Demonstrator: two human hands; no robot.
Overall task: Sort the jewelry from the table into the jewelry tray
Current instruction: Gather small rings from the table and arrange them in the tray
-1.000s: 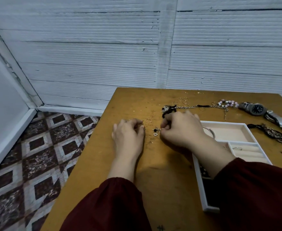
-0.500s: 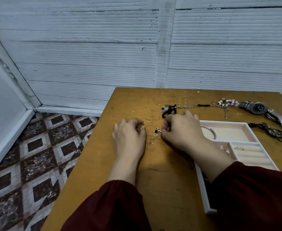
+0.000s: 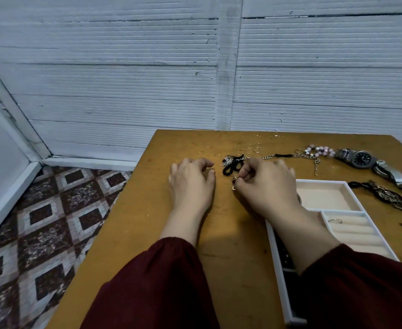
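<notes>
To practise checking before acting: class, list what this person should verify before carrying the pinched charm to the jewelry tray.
1. Grip on the small charm: ok, the right hand pinches it.
2. Charm free of the black lace piece: cannot tell, they lie close together.
3. Clearance from the left hand: ok, it rests on the table left of the charm.
4. Reach to the jewelry tray: ok, it sits beside the right wrist.
5. Room in the ring rolls: ok, only one ring shows there.
</notes>
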